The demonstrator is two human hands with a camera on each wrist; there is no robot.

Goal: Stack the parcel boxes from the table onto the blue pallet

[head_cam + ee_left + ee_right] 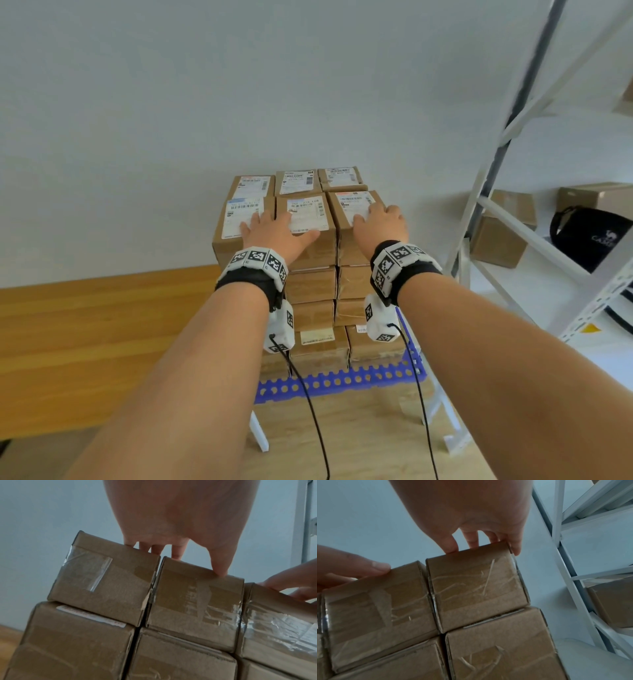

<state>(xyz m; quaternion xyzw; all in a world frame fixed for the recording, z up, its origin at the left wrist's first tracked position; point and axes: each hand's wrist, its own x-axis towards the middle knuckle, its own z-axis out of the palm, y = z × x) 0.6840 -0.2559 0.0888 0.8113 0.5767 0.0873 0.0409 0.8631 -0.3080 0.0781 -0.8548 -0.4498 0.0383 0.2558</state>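
Observation:
Brown cardboard parcel boxes with white labels are stacked several layers high on the blue pallet (342,380). My left hand (274,228) lies flat on the top layer, its fingers on the front-left box (236,219) and its thumb on the front-middle box (308,212). In the left wrist view the left hand (171,527) touches the upper edges of those two boxes (106,581) (197,601). My right hand (378,221) rests on top of the front-right box (352,202). In the right wrist view the right hand's fingertips (452,549) sit along that box's top edge (476,585). Neither hand grips anything.
A wooden table (85,325) runs along the left, level with the stack's middle. A white metal shelf rack (513,205) stands close on the right, holding more cardboard boxes (496,236) and a black bag (589,236). White legs (258,431) carry the pallet. A plain wall is behind.

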